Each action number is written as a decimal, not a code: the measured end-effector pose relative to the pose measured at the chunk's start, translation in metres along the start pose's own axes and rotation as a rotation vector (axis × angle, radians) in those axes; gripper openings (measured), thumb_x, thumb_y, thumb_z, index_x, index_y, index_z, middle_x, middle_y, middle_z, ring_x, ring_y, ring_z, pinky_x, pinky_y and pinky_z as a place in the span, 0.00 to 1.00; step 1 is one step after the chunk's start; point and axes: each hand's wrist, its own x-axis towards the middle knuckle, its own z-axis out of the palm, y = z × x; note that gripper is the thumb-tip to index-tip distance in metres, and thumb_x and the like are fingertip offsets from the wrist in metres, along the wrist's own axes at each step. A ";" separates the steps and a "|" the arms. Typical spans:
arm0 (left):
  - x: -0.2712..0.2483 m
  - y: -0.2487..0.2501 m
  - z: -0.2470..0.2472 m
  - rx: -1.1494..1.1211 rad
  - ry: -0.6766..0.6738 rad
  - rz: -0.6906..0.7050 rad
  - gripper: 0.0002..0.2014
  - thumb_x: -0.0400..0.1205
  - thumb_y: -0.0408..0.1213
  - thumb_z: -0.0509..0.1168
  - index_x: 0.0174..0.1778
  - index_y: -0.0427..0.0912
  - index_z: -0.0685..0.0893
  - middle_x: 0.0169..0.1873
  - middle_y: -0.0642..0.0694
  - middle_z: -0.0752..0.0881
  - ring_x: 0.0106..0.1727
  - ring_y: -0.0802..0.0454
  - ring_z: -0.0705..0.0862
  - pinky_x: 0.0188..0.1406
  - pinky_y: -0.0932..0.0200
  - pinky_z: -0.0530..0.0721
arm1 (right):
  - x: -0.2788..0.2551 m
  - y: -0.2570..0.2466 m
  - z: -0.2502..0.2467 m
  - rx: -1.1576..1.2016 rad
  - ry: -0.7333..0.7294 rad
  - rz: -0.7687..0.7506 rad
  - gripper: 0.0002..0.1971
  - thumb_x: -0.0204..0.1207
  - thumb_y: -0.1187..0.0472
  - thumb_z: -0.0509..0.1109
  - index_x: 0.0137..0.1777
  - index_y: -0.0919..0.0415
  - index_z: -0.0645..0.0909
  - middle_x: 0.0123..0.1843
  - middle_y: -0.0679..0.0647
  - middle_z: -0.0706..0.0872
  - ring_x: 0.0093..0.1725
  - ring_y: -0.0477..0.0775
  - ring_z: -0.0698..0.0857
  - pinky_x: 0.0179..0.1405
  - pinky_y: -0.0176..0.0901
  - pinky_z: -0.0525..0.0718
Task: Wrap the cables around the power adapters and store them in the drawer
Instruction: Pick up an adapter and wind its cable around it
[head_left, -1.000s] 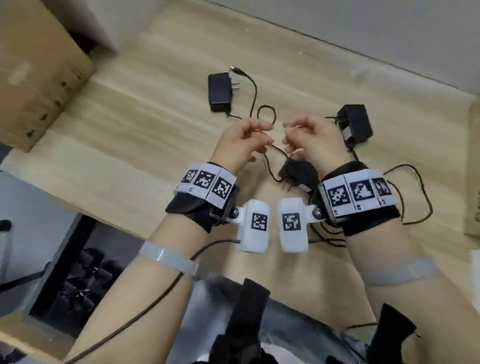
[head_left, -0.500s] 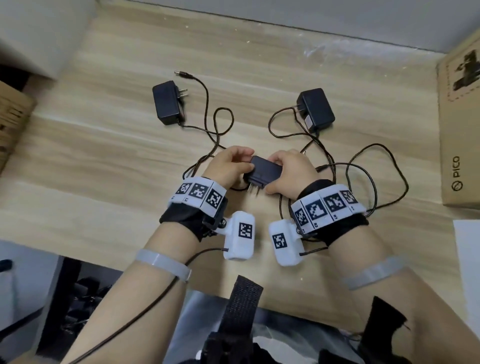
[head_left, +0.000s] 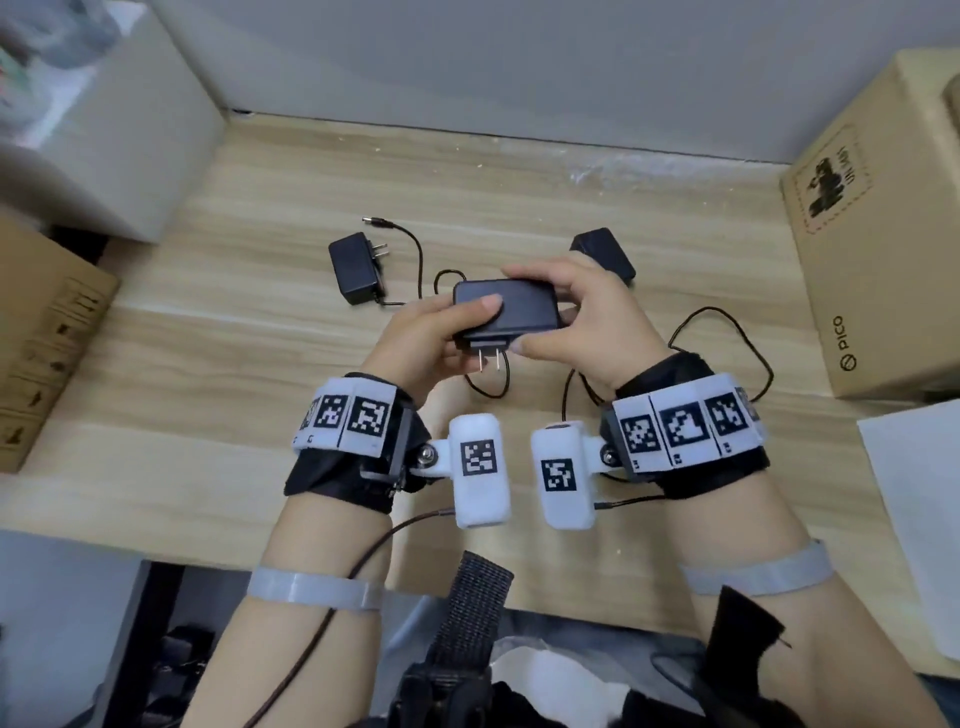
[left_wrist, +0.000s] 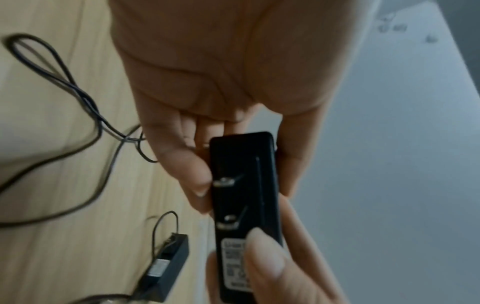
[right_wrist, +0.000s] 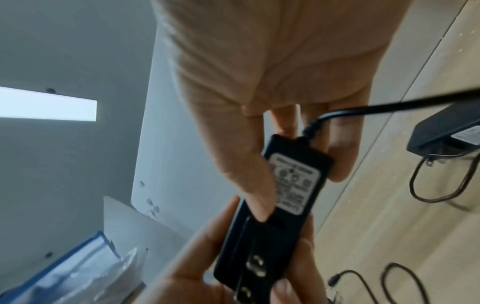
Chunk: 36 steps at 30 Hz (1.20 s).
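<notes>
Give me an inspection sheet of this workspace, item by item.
Surface: wooden desk, light grain.
Job's things: held adapter lifted off the desk, prongs toward the person; left adapter and far adapter lie on the desk.
Clutter: white sheet at the right edge.
Hands: left hand and right hand both grip the held adapter.
Cables: loose cables, none wrapped.
Surroundings: PICO box right, brown carton left; drawer not identifiable.

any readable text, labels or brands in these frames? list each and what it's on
"PICO": side of the cardboard box at right.
Stamp on the box top: too blurred to read.
White label on the held power adapter: print blurred, unreadable.
Label on the adapter on the desk: unreadable.
</notes>
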 end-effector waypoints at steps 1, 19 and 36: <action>-0.002 0.004 0.000 -0.051 0.009 0.004 0.04 0.78 0.37 0.67 0.42 0.40 0.84 0.30 0.49 0.87 0.34 0.53 0.85 0.36 0.62 0.83 | -0.003 -0.005 -0.003 0.085 0.027 -0.006 0.32 0.60 0.73 0.78 0.65 0.52 0.78 0.57 0.51 0.77 0.55 0.47 0.81 0.55 0.32 0.79; -0.012 0.015 0.030 -0.402 -0.166 0.172 0.12 0.84 0.34 0.57 0.62 0.37 0.74 0.45 0.45 0.85 0.41 0.57 0.87 0.45 0.64 0.86 | -0.029 -0.004 0.005 -0.094 0.018 0.107 0.18 0.83 0.62 0.56 0.32 0.47 0.71 0.24 0.48 0.79 0.21 0.34 0.75 0.33 0.33 0.68; -0.004 0.020 0.025 0.064 -0.098 0.349 0.15 0.76 0.22 0.66 0.53 0.44 0.79 0.49 0.44 0.82 0.56 0.45 0.82 0.58 0.51 0.84 | -0.039 -0.024 -0.007 -0.281 -0.054 0.120 0.12 0.82 0.57 0.59 0.42 0.55 0.84 0.25 0.46 0.73 0.28 0.42 0.72 0.35 0.41 0.70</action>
